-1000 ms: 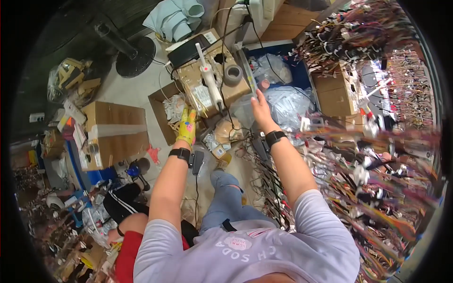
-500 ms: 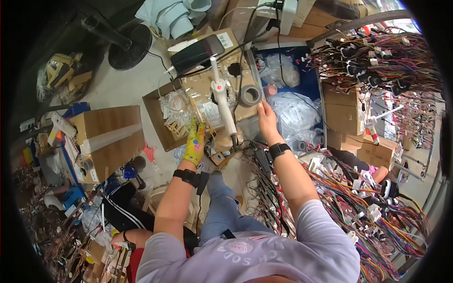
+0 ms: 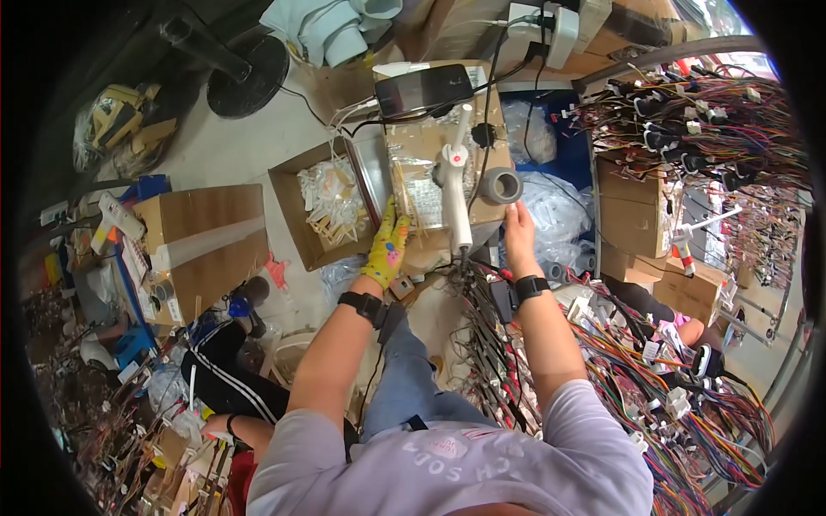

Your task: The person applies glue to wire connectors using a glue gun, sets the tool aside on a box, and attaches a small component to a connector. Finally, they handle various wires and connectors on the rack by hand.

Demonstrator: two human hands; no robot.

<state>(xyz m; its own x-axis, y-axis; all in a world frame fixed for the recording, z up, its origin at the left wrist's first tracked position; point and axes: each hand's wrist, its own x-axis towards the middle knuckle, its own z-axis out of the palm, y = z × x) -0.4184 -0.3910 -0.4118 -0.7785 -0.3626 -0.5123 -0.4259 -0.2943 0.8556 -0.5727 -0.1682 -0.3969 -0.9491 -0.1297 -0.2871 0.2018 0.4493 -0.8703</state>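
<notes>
My left hand (image 3: 390, 249), in a yellow patterned glove, presses its fingers along the left side of a taped cardboard box (image 3: 415, 142). My bare right hand (image 3: 519, 234) grips the same box at its near right edge, close to a grey ring-shaped roll (image 3: 488, 191). The roll rests on the box top. Beside it lies a white gun-shaped tool (image 3: 456, 193) with a long handle and a red dot. A dark phone-like device (image 3: 424, 90) sits across the far end, with cables over it. The fingertips under the box edges are partly hidden.
Left of the box stands an open carton (image 3: 288, 185) holding small white and tan parts (image 3: 331, 198). A blue bin (image 3: 564, 129) with plastic bags is on the right. Wire bundles (image 3: 680, 378) hang at right. Another person's arm (image 3: 249, 430) shows at lower left.
The box has shifted right with the tool, roll and device on it, opening a gap beside the carton. Both hands moved right; my left hand went from the carton's edge to the box's side.
</notes>
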